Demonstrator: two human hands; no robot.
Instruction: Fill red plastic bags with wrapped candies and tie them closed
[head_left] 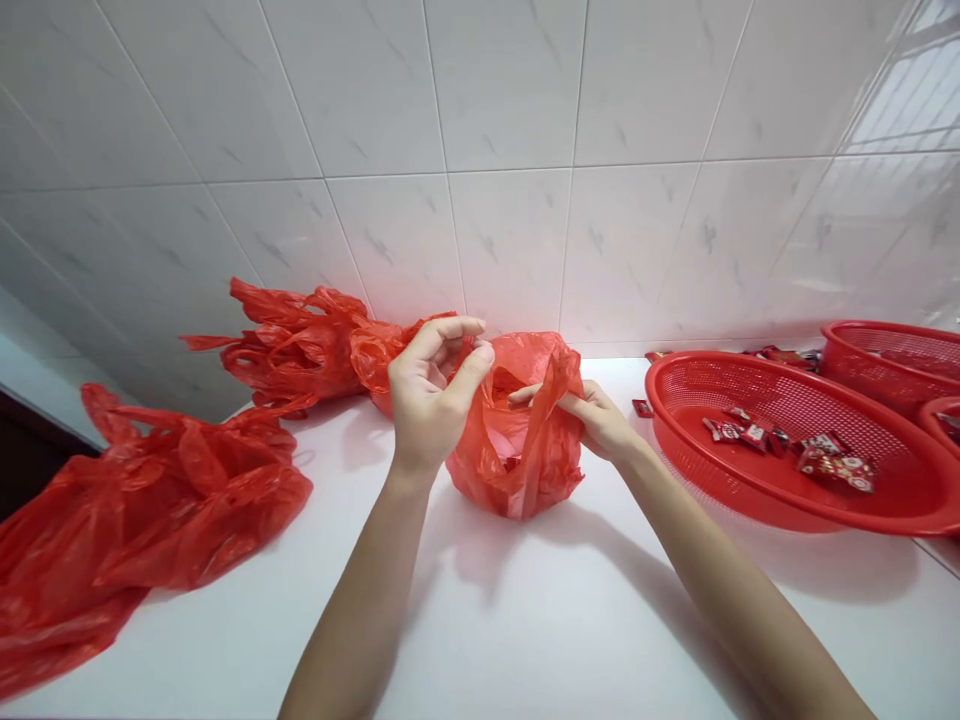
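In the middle of the white table stands a red plastic bag (pixel 517 470), its mouth facing up, with some small things dimly showing inside. My right hand (pixel 600 420) grips the bag's right rim, with part of a finger reaching into the mouth. My left hand (pixel 435 400) is raised at the bag's left edge, fingers curved and the thumb apart from the index fingertip. Nothing plainly shows between them. To the right, a red plastic basket (pixel 802 510) holds several small wrapped packets (pixel 832 460) in red and white.
Another red bag (pixel 172 500) lies at the left, and a pile of red bags (pixel 300 345) rests by the tiled wall (pixel 510 250). More red baskets (pixel 892 370) stand at the far right. A loose packet (pixel 643 408) lies beside the near basket.
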